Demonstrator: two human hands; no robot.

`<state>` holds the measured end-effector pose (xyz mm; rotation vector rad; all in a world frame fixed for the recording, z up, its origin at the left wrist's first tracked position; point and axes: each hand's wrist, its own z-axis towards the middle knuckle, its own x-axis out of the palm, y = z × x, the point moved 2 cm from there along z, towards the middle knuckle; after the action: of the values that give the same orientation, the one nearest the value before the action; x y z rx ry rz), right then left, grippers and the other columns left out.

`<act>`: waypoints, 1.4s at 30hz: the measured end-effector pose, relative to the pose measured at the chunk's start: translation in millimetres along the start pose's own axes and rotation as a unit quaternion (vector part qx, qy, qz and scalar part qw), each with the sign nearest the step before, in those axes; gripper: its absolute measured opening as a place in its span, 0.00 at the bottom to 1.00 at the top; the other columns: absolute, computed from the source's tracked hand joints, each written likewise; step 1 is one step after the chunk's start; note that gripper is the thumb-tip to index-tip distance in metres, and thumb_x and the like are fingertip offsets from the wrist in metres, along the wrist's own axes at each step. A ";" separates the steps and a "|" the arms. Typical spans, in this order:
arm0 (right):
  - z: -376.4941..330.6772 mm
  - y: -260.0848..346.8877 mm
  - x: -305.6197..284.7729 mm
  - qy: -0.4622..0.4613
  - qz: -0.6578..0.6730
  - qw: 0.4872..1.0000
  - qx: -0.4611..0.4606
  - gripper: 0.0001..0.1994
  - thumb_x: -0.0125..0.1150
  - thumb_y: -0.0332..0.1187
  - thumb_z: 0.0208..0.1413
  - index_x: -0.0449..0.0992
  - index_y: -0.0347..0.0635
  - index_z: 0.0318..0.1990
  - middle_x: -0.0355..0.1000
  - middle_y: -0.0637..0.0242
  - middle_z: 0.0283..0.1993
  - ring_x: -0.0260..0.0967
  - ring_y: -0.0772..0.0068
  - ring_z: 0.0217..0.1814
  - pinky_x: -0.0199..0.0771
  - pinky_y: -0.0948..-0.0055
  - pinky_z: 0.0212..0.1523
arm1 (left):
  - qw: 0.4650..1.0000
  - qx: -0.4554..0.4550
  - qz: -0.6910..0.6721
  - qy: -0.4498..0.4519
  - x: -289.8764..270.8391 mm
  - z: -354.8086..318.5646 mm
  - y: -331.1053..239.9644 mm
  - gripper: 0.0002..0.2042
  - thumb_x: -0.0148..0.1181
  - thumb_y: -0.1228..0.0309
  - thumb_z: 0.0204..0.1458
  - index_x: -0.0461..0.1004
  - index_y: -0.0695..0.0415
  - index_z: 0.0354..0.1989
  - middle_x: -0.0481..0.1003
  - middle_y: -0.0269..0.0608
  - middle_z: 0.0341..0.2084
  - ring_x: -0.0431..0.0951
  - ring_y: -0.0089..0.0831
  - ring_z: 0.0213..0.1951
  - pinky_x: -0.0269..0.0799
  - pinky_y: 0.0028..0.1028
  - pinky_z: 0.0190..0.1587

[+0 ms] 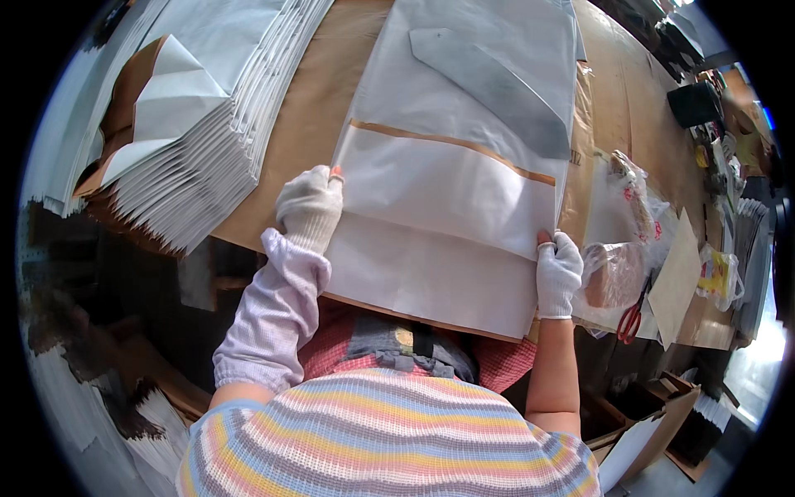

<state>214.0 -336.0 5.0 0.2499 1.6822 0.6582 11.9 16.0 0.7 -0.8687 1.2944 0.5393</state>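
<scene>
A large white paper sack (439,265) lies flat in front of me, its near end hanging slightly over the table edge. A folded flap with a narrow brown edge (451,145) runs across it. My left hand (313,203), in a white knit glove with a bare thumb tip, pinches the sack's left edge beside the flap. On the opposite edge, lower down, my right hand (560,269) is closed on the sack, also gloved with a bare thumb tip. Beyond the flap, a grey flat angular sheet (493,87) rests on the sack.
At the left stands a thick stack of white paper sacks (199,141) with brown inner layers. To the right lie a clear plastic bag (617,269), red-handled scissors (631,321) and a pale sheet (675,282). Brown paper covers the table (319,91). Cardboard boxes (642,406) sit below right.
</scene>
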 end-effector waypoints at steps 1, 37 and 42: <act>-5.8 7.0 -2.5 -0.021 -0.036 0.999 -0.018 0.11 0.66 0.40 0.61 0.81 0.41 0.42 0.81 0.54 0.41 0.80 0.49 0.40 0.78 0.56 0.44 | 1.000 0.001 0.005 0.000 2.0 -1.2 0.8 0.18 0.57 0.52 0.64 0.80 0.54 0.34 0.82 0.50 0.32 0.82 0.53 0.38 0.76 0.50 0.43; 14.9 84.0 60.0 0.024 -0.158 0.908 -0.386 0.41 0.69 0.49 0.50 0.65 0.36 0.69 0.54 0.45 0.77 0.44 0.37 0.81 0.44 0.42 0.79 | 0.905 0.400 0.096 0.106 10.5 -5.3 -57.3 0.48 0.63 0.44 0.55 0.48 0.53 0.79 0.47 0.47 0.79 0.44 0.50 0.79 0.42 0.52 0.78; 23.4 12.5 25.0 -0.031 -0.123 0.937 -0.326 0.45 0.69 0.54 0.54 0.59 0.40 0.75 0.50 0.47 0.80 0.41 0.38 0.83 0.48 0.44 0.78 | 0.917 0.396 -0.008 0.044 -3.7 17.9 14.9 0.46 0.69 0.57 0.52 0.52 0.56 0.78 0.50 0.50 0.78 0.47 0.54 0.78 0.45 0.46 0.79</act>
<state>228.2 -306.5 -11.0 -0.4039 1.3196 0.9615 10.3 39.6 1.3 -0.2202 1.4195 -0.0662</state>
